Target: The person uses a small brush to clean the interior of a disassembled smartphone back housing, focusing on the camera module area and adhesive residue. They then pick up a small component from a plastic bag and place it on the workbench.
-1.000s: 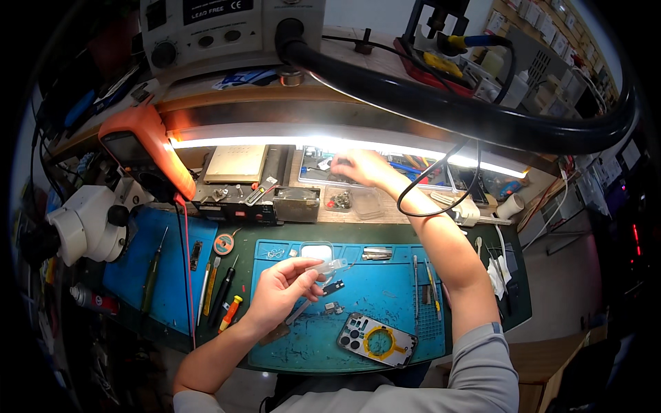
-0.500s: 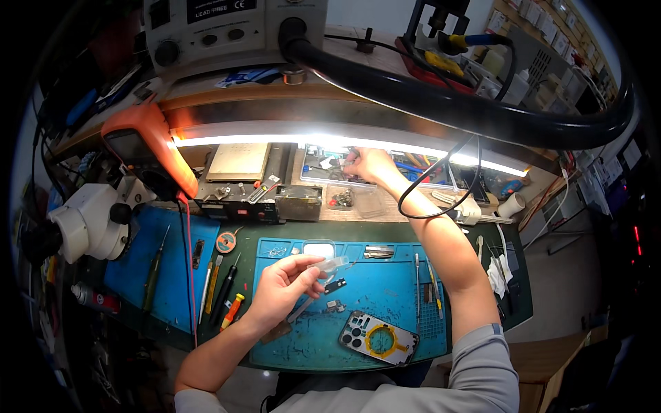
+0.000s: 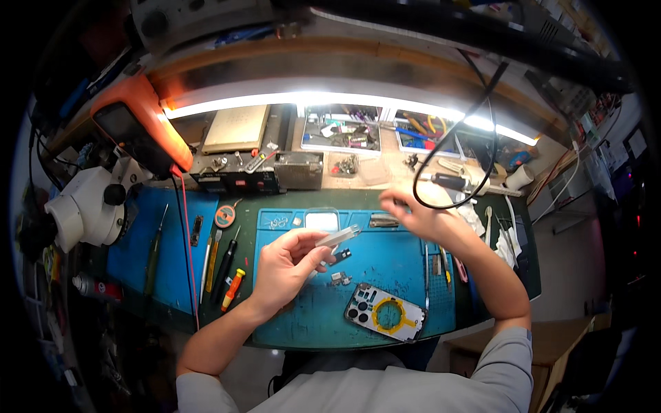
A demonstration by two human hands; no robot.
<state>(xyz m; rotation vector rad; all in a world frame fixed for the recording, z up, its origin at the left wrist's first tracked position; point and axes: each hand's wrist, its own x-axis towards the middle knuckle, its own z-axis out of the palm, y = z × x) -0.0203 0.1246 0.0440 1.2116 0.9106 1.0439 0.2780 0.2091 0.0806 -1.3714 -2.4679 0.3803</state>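
Observation:
My left hand [image 3: 292, 268] is closed on a narrow clear plastic piece [image 3: 339, 236], pinched between thumb and fingers above the blue work mat [image 3: 303, 323]. My right hand [image 3: 427, 219] hovers over the mat's far right part, smeared by motion, its fingers bent; whether anything is in them cannot be made out. Below my hands lies a phone housing [image 3: 387, 313] with a yellow ring and camera openings. Small metal parts [image 3: 339, 279] and a black part [image 3: 340, 256] rest near my left hand. Just beyond it sits a small clear box with white inside [image 3: 322, 220].
Screwdrivers [image 3: 234, 289] and a solder reel [image 3: 225, 216] lie left of the mat. An orange multimeter [image 3: 141, 127] and a white microscope [image 3: 86, 217] stand farther left. Parts trays [image 3: 342, 148] line the back under a lamp [image 3: 330, 98]. A black cable loop [image 3: 416, 180] hangs near my right hand.
My right hand has come back from the parts tray toward the mat. My left hand still holds the clear plastic piece, now tilted differently. The view has tipped downward.

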